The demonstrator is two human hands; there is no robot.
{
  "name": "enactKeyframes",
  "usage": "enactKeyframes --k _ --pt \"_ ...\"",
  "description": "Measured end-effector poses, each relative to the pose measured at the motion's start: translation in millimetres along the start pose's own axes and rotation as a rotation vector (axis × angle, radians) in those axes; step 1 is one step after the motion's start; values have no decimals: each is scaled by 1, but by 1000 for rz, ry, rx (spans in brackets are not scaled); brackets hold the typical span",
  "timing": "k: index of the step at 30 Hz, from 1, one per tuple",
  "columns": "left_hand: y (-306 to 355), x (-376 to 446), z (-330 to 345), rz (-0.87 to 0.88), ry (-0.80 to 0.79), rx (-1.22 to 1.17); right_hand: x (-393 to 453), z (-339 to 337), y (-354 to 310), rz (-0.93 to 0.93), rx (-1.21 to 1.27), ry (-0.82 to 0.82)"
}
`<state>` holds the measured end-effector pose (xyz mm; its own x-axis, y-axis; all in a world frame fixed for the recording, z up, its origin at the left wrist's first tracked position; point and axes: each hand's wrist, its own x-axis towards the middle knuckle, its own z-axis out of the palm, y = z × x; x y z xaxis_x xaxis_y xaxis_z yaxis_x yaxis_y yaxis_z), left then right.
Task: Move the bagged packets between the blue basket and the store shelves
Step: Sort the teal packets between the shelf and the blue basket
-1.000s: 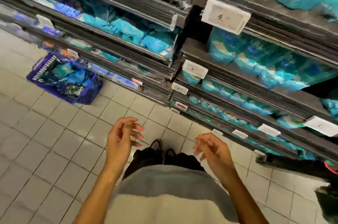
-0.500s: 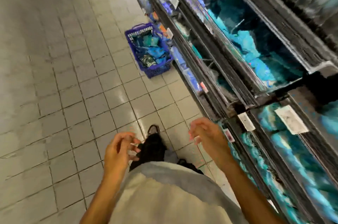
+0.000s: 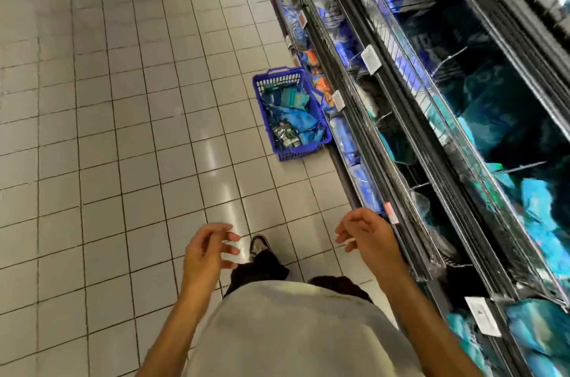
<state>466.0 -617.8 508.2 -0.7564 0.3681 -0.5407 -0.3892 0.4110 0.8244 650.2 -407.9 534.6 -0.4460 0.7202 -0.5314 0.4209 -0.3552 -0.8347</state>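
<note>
- Bagged packets in blue and teal plastic lie heaped in the blue slatted plastic basket, which stands on the pale grey tiled floor right against the foot of the dark metal store shelves.
- More blue and teal bags fill the shelves on your right, with white price tags clipped along the rails.
- Your left hand hangs in front of your waist, fingers loosely spread and relaxed, with nothing in it.
- Your right hand hovers just beside the lowest shelf edge, fingers loosely curled, also holding nothing.
- Both hands are well apart from the basket, which sits ahead of you down the aisle.
- Your shoe shows between your hands, above your light grey shirt.
</note>
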Motion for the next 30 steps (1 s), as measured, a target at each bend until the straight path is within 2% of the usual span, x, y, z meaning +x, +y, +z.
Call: enactKeyframes --k 6,12,18,27,30 --pt "62 86 16 38 -135 39 29 -6 0 40 26 147" --pt "114 161 38 54 -168 103 72 -19 -1 57 36 276" --pt "150 217 63 20 -91 135 165 -21 -22 87 -31 210" --pt "194 282 87 -49 88 87 320 24 -133 -15 -62 -57" --pt "212 307 92 -48 103 53 355 43 -163 -2 -22 -80"
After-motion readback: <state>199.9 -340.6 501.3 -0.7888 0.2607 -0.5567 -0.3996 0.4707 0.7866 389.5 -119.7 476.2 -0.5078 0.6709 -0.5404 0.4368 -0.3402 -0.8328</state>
